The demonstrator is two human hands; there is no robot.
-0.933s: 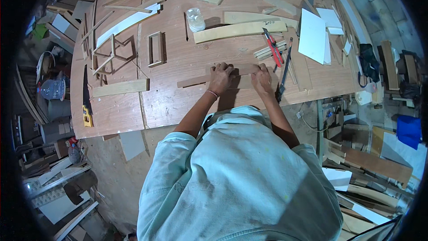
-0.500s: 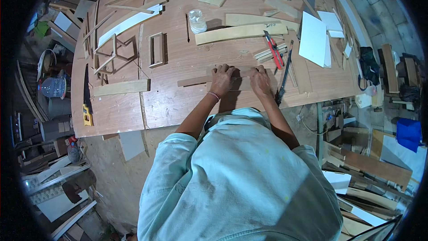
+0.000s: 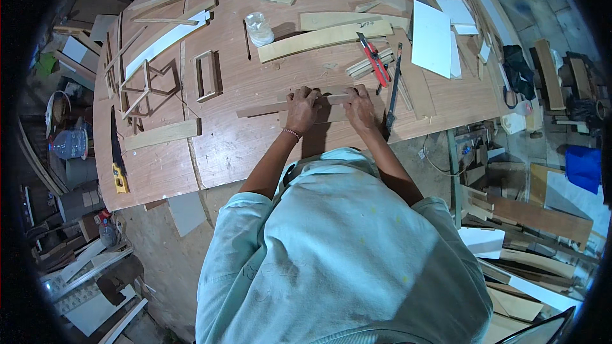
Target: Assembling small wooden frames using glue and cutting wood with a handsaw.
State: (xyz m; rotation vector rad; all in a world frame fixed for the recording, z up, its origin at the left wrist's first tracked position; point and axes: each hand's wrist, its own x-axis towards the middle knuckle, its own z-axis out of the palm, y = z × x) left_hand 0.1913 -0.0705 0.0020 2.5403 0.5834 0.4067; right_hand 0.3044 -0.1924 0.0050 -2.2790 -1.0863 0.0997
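Both the left hand and the right hand grip a wooden strip on the table, curled over it; the strip lies left of the red utility knife, nearer the person.

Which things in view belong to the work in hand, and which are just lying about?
In the work:
wood strip, gripped by left hand and right hand

Lying about, apparently:
yellow-handled saw
red cutter, role unclear
plastic jar
small wooden frame
white panel
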